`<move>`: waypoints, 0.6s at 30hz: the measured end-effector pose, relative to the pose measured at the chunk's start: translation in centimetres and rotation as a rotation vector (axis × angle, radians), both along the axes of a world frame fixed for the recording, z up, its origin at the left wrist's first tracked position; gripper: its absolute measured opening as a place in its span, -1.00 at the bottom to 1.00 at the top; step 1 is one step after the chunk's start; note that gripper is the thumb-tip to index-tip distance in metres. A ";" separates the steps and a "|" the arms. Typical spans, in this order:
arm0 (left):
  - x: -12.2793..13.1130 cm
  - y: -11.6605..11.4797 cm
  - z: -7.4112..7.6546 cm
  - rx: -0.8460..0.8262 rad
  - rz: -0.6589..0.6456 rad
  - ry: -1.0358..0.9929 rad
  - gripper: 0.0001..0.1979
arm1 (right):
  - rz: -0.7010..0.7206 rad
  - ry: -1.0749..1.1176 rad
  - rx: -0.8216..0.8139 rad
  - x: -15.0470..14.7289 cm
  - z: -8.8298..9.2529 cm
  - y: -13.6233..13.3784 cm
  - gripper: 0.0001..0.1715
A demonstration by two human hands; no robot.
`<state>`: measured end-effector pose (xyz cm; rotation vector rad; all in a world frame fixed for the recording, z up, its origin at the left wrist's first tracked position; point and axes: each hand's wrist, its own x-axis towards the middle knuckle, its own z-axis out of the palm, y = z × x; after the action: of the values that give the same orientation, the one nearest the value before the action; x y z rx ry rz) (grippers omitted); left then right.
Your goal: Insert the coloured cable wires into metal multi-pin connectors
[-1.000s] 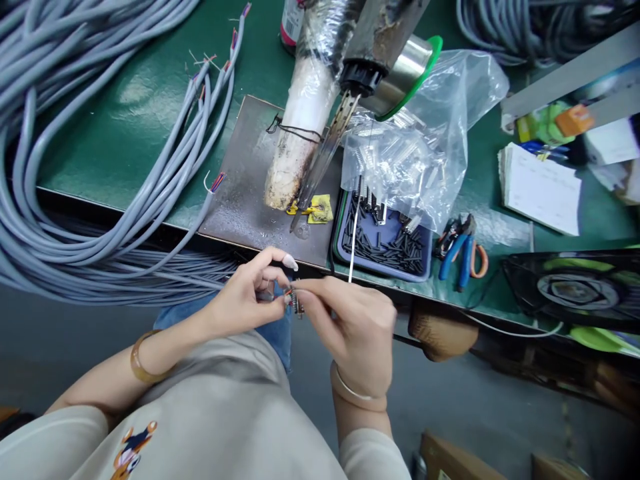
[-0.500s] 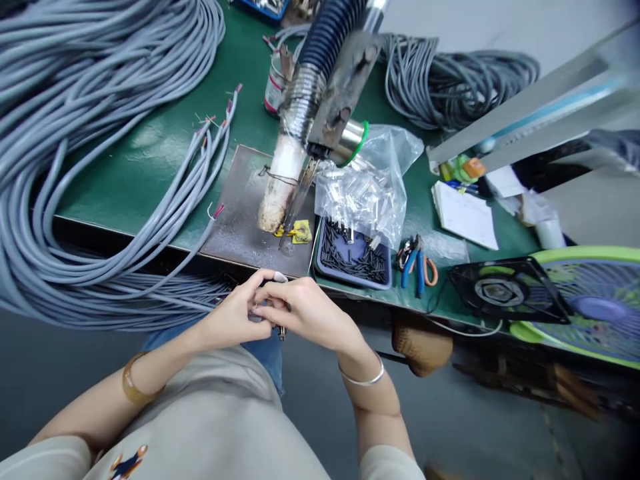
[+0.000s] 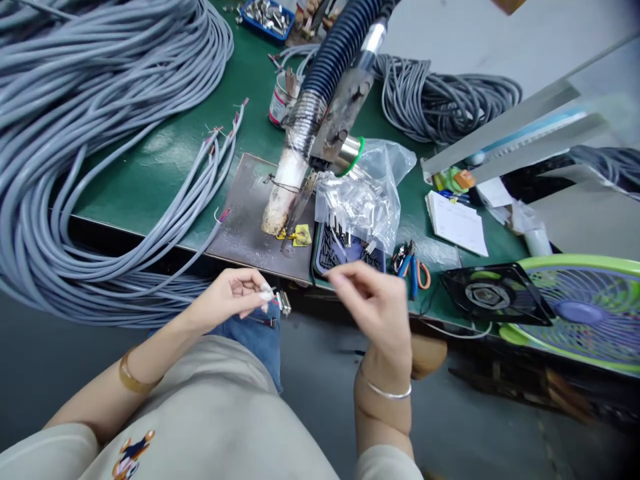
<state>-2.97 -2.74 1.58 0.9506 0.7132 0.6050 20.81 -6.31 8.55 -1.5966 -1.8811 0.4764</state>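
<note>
Pinching grip: left hand [image 3: 233,301] fingertips clamp one small metal connector [image 3: 285,302] just off the table's near edge; right hand [image 3: 377,308] is blurred, grip indeterminate.
Green table [image 3: 150,177] carries one clear bag [image 3: 367,193] of metal parts and two blue trays: near tray [image 3: 353,251] holds black pins, far tray [image 3: 249,15] metal pieces.

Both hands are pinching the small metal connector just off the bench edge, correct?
Not both. In the head view only the left hand pinches the connector in its fingers; the right hand is apart from it, raised in front of the blue tray.
</note>
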 end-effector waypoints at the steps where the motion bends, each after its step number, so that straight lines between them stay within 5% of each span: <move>1: -0.1 0.1 -0.2 -0.013 0.011 -0.019 -0.69 | -0.143 -0.063 0.078 1.1 -0.2 0.3 -0.74; 3: -0.4 0.4 -0.6 -0.019 -0.022 -0.051 -0.72 | -0.307 -0.228 0.111 3.4 -1.0 1.0 -0.66; 6: -0.9 0.9 -0.7 0.002 -0.115 -0.107 -0.76 | -0.358 -0.425 -0.049 6.0 -2.8 2.2 -0.66; 12: -0.7 2.1 1.1 0.082 -0.306 -0.089 -0.79 | -0.276 -0.330 -0.185 6.6 -5.0 4.3 -0.87; 18: 1.2 1.5 0.7 0.063 0.076 -0.032 -0.76 | -0.374 -0.273 -0.105 5.9 -5.1 4.2 -0.98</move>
<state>-1.80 -1.22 2.26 0.9728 0.7077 0.7115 26.69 -2.07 3.46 -2.1158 -1.7063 0.2042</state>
